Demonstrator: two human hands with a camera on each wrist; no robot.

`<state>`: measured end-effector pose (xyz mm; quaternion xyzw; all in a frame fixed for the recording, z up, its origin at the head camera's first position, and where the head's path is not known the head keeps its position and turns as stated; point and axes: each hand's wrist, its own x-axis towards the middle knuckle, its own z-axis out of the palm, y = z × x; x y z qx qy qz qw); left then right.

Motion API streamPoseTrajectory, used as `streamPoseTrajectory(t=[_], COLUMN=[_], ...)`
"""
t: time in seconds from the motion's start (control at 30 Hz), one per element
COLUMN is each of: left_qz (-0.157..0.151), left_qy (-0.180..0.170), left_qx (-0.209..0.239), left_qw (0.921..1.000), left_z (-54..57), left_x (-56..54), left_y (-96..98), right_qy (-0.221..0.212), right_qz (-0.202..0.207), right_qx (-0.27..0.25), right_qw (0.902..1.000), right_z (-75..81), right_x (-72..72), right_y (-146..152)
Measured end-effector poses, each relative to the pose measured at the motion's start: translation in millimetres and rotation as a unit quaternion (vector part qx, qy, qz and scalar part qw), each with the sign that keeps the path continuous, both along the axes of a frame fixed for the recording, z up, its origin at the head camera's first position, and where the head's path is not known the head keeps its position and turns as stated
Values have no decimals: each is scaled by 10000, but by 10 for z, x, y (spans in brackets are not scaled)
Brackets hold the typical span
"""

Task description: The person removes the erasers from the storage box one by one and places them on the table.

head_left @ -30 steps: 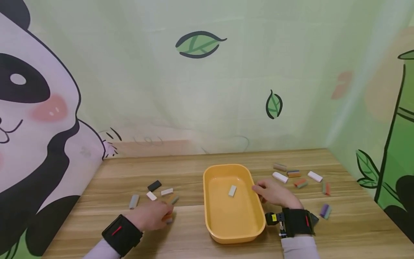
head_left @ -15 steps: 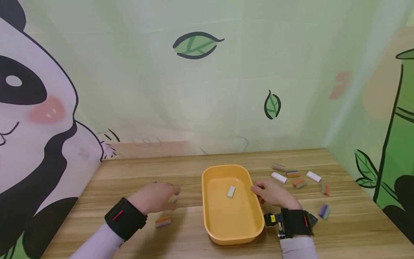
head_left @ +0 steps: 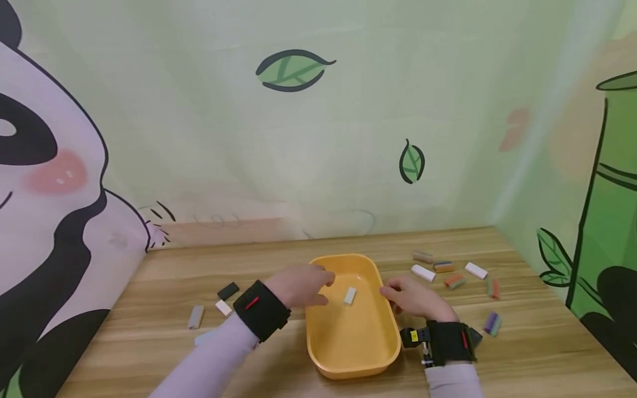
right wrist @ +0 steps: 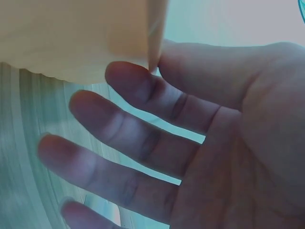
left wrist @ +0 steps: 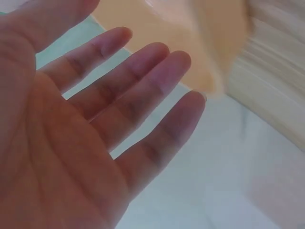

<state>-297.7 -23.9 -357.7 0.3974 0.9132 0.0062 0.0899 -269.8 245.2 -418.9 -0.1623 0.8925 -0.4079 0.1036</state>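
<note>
A yellow plastic tray (head_left: 353, 345) stands on the wooden table with one small white block (head_left: 350, 296) inside. My left hand (head_left: 301, 286) hovers over the tray's left rim, fingers spread and loosely extended. In the left wrist view its palm (left wrist: 71, 148) faces the camera and nothing shows in it. My right hand (head_left: 418, 298) pinches the tray's right rim between thumb and index finger; the right wrist view shows the other fingers apart under the tray wall (right wrist: 86, 38).
Left on the table lie a black block (head_left: 228, 291), a white block (head_left: 224, 308), a grey block (head_left: 196, 317) and a light blue block (head_left: 203, 337) beside the left sleeve. Several coloured blocks, including a white bar (head_left: 423, 273) and a purple-green block (head_left: 492, 323), lie at right.
My left hand has moved right from the blocks at left to over the tray's edge, leaving the orange striped block behind. My right hand stays on the tray rim. The head view has shifted slightly.
</note>
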Motion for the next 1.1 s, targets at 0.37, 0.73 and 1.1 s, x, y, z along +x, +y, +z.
streamPoseTrajectory(t=[0.37, 0.73, 1.1], left_qz=[-173, 464, 1140], left_qy=[-102, -247, -106], left_qx=[-294, -444, -274], left_qw=[9994, 9976, 9930], left_z=[-135, -163, -268], left_x=[-84, -106, -86], left_y=[537, 891, 871], right_qy=[-88, -178, -273], right_qz=[7, -209, -281], right_qx=[-158, -48, -41], right_qw=[9998, 9996, 9992], right_z=[-20, 28, -19], right_x=[38, 28, 8], right_y=[-34, -22, -23])
